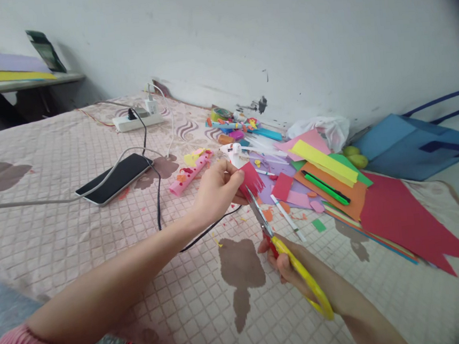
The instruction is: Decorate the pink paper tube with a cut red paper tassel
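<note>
Pinched in my left hand is a small red piece of paper, its right side cut into a narrow fringe. My right hand is closed around the yellow-handled scissors. The scissors' blades point up and left and meet the lower edge of the red paper; how far they are apart is hard to tell. Just left of the paper lies a white glue gun, partly hidden by my left hand. A pink paper roll decorated with orange and red bits rests behind my left wrist.
Coloured paper sheets and a green cutter knife lie at right, near a blue bag. A phone-like black slab, cables and a white power strip are at left. Paper scraps dot the patterned cloth.
</note>
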Demonstrator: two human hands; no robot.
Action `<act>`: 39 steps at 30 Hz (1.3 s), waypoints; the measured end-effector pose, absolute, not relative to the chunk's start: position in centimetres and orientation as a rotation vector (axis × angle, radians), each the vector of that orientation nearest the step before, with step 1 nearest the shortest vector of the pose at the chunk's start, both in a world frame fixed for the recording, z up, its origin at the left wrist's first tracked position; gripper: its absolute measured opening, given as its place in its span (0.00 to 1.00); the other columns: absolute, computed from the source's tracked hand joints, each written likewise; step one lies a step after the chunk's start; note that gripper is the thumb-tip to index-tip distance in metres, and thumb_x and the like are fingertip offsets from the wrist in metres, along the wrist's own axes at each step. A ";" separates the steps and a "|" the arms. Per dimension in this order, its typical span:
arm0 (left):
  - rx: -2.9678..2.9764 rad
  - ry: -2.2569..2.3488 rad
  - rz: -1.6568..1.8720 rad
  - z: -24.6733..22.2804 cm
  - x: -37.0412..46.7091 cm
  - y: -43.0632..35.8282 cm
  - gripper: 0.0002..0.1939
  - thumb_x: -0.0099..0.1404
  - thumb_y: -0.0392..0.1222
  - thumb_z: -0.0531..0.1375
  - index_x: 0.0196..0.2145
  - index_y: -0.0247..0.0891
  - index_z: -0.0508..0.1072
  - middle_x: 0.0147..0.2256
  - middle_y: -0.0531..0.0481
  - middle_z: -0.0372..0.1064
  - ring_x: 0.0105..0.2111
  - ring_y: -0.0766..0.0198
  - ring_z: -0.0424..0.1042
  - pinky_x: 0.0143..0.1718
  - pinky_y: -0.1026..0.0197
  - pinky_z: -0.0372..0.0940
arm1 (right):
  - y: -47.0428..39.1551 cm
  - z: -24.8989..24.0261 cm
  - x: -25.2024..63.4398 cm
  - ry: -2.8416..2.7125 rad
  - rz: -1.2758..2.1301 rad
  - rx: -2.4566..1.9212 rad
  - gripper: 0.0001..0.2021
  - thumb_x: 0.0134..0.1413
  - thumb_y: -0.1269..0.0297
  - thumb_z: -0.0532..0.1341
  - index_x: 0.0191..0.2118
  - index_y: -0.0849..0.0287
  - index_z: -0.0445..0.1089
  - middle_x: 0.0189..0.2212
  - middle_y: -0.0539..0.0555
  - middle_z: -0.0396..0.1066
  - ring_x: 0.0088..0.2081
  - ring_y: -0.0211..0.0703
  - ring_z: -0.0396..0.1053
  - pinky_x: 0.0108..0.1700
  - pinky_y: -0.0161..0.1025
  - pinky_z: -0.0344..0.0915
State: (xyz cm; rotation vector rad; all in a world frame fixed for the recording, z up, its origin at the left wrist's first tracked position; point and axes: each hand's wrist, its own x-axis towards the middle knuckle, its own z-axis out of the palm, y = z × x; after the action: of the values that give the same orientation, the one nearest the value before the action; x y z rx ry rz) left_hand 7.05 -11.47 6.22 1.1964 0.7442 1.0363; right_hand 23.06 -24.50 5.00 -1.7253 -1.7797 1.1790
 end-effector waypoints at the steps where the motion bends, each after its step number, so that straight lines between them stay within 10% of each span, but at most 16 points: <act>1: 1.199 0.743 1.039 6.2 7.1 -11.5 0.08 0.61 0.38 0.56 0.29 0.38 0.58 0.21 0.56 0.67 0.21 0.65 0.74 0.21 0.63 0.72 | -24.5 4.9 23.2 -1.793 1.172 -1.722 0.28 0.54 0.35 0.44 0.39 0.57 0.62 0.28 0.51 0.62 0.24 0.36 0.58 0.28 0.37 0.61; 39: 1.230 0.772 1.053 6.3 7.1 -11.4 0.07 0.61 0.36 0.55 0.28 0.39 0.58 0.20 0.55 0.67 0.20 0.66 0.73 0.20 0.65 0.70 | -24.4 4.6 23.1 -1.691 1.214 -1.777 0.28 0.53 0.35 0.47 0.38 0.57 0.64 0.22 0.47 0.57 0.22 0.36 0.55 0.23 0.35 0.59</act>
State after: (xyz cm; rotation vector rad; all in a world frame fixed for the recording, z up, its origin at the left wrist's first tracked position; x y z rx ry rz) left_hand 7.07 -11.42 6.28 1.2298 0.7724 1.0530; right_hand 23.11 -24.41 4.62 -1.7770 -1.6907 1.2136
